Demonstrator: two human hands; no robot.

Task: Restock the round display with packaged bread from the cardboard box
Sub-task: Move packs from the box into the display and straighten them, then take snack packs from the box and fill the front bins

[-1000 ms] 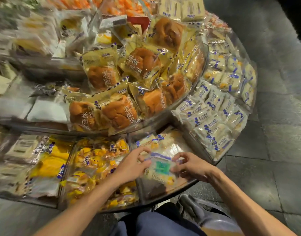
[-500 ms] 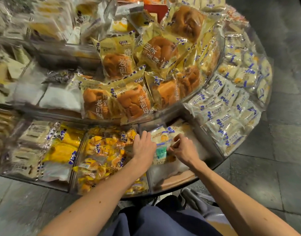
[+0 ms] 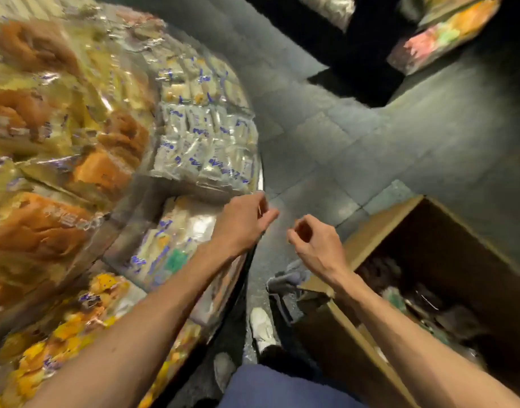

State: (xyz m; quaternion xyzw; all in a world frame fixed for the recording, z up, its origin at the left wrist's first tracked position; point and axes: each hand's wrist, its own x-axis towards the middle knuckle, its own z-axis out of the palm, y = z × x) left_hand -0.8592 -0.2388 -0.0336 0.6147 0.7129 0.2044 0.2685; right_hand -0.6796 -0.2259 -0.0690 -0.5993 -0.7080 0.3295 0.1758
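Item: restocking cycle, reach back to the supply.

Hands: left hand (image 3: 242,220) above the rim of the round display (image 3: 257,172); right hand (image 3: 313,245) over the floor gap, just short of the cardboard box (image 3: 379,231). Both sets of fingers loosely curled, grasping nothing.

Stock, placed: clear packets of sliced bread with a green label (image 3: 164,254) lie in the outer compartment, below and left of the left hand, apart from its fingers (image 3: 267,214).

Stock, remaining: dark wrapped packets (image 3: 414,293) at the bottom of the box, right of and below the right fingers (image 3: 295,232), well apart. Contents dim and blurred; their kind cannot be told for sure.

Handling advice (judgement): open the right hand before it enters the box, clear the near flap (image 3: 314,285), and take a packet by its flat sides, not the seal, so the bread is not crushed. Bring the left hand across to support it.
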